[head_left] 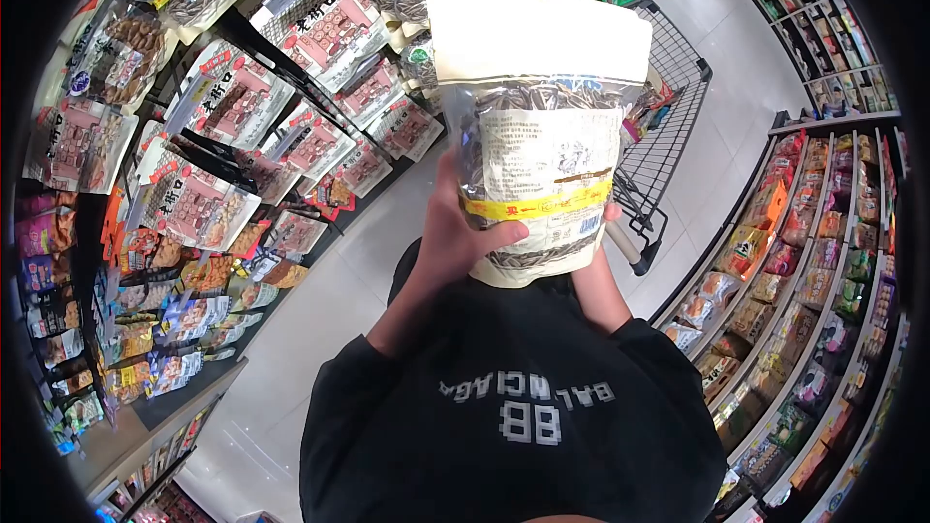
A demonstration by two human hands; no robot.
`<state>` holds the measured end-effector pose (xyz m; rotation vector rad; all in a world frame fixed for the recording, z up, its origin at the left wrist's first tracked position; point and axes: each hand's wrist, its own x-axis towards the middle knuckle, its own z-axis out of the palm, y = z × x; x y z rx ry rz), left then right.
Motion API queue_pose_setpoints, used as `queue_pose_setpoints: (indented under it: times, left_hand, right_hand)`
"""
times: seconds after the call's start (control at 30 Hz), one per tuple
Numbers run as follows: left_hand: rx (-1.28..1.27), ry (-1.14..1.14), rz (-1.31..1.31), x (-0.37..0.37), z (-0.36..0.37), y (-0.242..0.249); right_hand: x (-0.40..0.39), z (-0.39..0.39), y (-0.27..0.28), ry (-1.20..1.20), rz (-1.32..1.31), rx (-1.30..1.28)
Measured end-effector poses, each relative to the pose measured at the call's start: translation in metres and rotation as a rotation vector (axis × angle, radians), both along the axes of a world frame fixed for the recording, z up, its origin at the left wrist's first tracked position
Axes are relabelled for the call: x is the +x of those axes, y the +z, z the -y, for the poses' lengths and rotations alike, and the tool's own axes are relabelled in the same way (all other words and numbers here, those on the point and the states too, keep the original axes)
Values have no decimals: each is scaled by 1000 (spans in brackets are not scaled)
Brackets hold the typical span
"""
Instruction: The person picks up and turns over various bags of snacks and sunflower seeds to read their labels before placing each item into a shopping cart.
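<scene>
A large cream bag of sunflower seeds (542, 150) is held upright in front of the chest, with a clear window, a printed label and a yellow band. My left hand (463, 225) grips its left side, the thumb lying across the front near the yellow band. On the right side, my right hand (603, 232) is mostly hidden behind the bag, with fingertips at its edge. Both hands hold this one bag.
Hanging snack bags (320, 24) fill the rack at the left. A wire shopping cart (668, 107) stands behind the bag to the right, with packets inside. Shelves of packaged snacks (814, 271) curve along the right side. Pale floor tiles (334, 305) lie between.
</scene>
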<state>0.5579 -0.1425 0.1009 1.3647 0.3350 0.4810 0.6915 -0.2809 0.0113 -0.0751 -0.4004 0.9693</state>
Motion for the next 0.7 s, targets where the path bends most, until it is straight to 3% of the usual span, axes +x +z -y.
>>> queue_pose_setpoints:
  times: [0.5,0.7]
  left_hand:
    - [140,32,5,6,2,-3]
    - [-121,41,-62,11,-2,-8]
  right_hand:
    - [4,3,-14,-22,-8,-67]
    - [6,2,-12,53,-93,-46]
